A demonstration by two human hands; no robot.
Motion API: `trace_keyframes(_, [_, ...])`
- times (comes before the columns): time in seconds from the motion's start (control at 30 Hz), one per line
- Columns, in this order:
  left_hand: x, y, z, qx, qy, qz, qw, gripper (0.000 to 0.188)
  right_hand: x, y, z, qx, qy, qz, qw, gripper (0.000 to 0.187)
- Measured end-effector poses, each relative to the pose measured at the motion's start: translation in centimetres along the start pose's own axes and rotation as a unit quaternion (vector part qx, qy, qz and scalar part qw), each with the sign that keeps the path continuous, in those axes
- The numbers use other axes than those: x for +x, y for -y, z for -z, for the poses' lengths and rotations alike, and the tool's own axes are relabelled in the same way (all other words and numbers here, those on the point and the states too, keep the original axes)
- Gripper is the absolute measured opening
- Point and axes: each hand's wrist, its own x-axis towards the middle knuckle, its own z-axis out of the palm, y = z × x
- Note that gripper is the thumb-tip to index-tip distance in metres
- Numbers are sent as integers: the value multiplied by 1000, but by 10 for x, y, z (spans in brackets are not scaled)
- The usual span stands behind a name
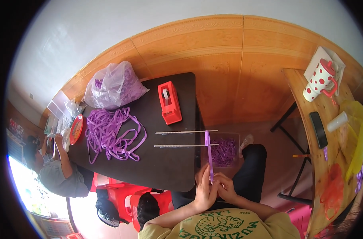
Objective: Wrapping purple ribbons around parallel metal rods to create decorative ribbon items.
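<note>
One blk tbl [165,167] w/ purple ribbon pile [108,128], nr. panelled wall [221,67].

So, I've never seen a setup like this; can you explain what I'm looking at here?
No machine here: a grip is simply a bare human hand. The single picture comes from a head-worn fisheye camera looking down, so straight edges bend. On the dark table lie a heap of purple strips, a filled plastic bag and a red tape dispenser; two thin metal rods jut past the table's edge. One purple ribbon crosses both rods. The left grip holds its lower part; the right grip meets it there, but whether it pinches too is unclear.
</note>
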Motion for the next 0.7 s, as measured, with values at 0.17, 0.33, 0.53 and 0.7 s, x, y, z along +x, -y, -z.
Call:
trace_keyframes(0.17, [15,37,-36,-168,-95,150,970,43,-12,-5,2,-22,7,-69,997,23])
trace_keyframes(0.33, [26,47,-33,-327,-66,288,898,23,-17,-7,-4,5,-3,-82,997,27])
trace_keyframes(0.53, [18,37,-26,-383,-26,329,863,21,-16,-14,0,10,1,-94,996,27])
trace_keyframes(0.7, [12,43,-29,-418,-45,289,860,20,0,-8,15,48,-83,-132,987,26])
